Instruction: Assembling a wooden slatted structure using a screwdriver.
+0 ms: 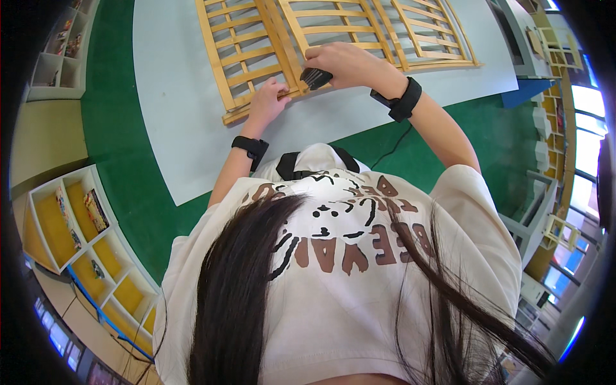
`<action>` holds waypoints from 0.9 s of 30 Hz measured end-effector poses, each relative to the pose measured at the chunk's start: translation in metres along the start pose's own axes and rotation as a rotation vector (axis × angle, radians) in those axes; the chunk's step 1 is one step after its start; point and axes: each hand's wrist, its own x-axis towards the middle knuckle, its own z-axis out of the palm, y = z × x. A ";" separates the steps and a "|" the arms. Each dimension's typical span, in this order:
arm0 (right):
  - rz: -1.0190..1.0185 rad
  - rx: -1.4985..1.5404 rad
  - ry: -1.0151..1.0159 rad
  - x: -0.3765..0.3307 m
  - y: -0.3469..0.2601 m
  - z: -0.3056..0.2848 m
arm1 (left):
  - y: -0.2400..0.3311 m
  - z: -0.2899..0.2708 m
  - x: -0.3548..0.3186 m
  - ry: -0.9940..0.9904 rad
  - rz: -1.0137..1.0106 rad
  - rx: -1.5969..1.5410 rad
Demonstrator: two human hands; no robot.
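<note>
The slatted wooden frames (333, 38) lie flat across the far part of the grey surface (179, 128), side by side and touching, so nothing can pass between them. Both hands sit at their near edge: the left hand (266, 102) rests on the corner rail, and the right hand (350, 64), holding a dark brush (316, 78), lies just beside it, leaving only a narrow gap. Left of the frames, and between them and the near edge, the surface lies bare. Green floor (122, 167) rings the surface. White shelves (83, 237) stand well apart at the left.
</note>
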 end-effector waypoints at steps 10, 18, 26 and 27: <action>-0.099 -0.128 -0.030 0.006 -0.009 0.007 | 0.002 -0.001 -0.001 0.030 0.028 -0.007; -0.225 -0.520 0.037 0.004 -0.018 0.010 | 0.011 0.003 0.005 0.050 0.036 0.088; -0.283 -0.595 -0.188 0.018 -0.024 -0.003 | 0.005 0.005 0.006 0.064 0.130 0.171; -0.288 -0.600 -0.186 0.019 -0.025 -0.005 | 0.006 0.007 0.006 0.094 0.155 0.140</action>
